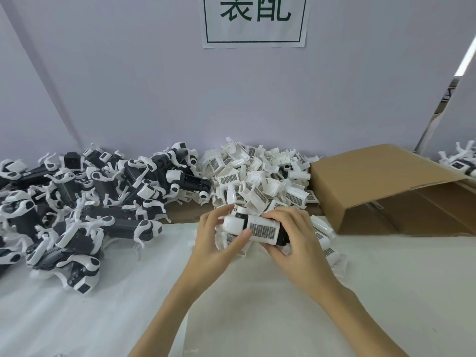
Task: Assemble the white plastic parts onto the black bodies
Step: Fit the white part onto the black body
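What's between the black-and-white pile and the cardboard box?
Head view: the heap of loose white grille parts fills the stretch between the assembled pile and the cardboard box.

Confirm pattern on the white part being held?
Dark fine grid panel on the white part, held in both hands; head view.

Two hands, the left hand (219, 235) and the right hand (291, 235), work at one unit (253, 228), a black body with a white grilled part on it. One cardboard box (381, 186) and one paper sign (256, 20) are in view. The assembled black-and-white units (85, 202) and the loose white parts (260, 173) each form one heap, too many and too tangled to count.
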The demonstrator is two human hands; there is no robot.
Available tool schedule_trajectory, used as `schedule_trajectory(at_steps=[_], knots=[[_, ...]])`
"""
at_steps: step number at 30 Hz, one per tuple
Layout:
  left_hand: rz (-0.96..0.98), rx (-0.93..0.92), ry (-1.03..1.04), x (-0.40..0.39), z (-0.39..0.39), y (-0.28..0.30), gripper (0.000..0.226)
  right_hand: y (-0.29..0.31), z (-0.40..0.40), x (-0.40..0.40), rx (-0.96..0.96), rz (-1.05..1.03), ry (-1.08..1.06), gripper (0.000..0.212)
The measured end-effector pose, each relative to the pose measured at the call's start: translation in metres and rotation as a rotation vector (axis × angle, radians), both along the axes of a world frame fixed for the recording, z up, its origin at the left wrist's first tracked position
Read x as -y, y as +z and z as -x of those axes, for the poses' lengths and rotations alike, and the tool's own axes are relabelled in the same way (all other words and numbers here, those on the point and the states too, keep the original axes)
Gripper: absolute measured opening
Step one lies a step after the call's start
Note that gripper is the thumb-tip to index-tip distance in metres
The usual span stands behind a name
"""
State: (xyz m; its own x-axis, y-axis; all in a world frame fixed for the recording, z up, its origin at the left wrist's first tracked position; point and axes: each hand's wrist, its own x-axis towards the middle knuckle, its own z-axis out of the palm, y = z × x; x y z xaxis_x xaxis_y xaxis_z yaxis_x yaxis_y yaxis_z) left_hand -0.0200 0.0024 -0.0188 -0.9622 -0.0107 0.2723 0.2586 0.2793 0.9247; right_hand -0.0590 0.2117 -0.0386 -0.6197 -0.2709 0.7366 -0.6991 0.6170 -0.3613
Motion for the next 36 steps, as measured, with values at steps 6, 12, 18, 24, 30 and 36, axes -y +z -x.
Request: schedule_trajectory(at_steps=[6, 12, 18, 24, 30, 36], knots=[[-0.004, -0.010, 0.038, -0.005, 0.002, 0.003, 0.030, 0.003, -0.002, -0.002, -0.038, -0.131, -0.019, 0.052], [0.101, -0.077, 0.035, -0.005, -0.002, 0.002, 0.040, 0.003, -0.002, -0.005, 0.069, -0.090, 0.004, 0.036], [0.179, -0.136, 0.136, -0.003, 0.000, 0.004, 0.037, 0.013, -0.004, -0.005, 0.183, -0.031, 0.041, 0.028], [0.152, -0.183, -0.065, -0.006, -0.003, 0.003, 0.076, 0.018, -0.014, -0.005, 0.619, 0.384, 0.347, 0.027], [-0.074, -0.103, -0.005, -0.011, -0.001, 0.005, 0.043, 0.020, -0.017, 0.001, 0.805, 0.557, 0.445, 0.043], [-0.318, 0.087, 0.059, -0.007, 0.002, 0.003, 0.036, 0.017, -0.015, 0.010, 0.807, 0.493, 0.418, 0.043]])
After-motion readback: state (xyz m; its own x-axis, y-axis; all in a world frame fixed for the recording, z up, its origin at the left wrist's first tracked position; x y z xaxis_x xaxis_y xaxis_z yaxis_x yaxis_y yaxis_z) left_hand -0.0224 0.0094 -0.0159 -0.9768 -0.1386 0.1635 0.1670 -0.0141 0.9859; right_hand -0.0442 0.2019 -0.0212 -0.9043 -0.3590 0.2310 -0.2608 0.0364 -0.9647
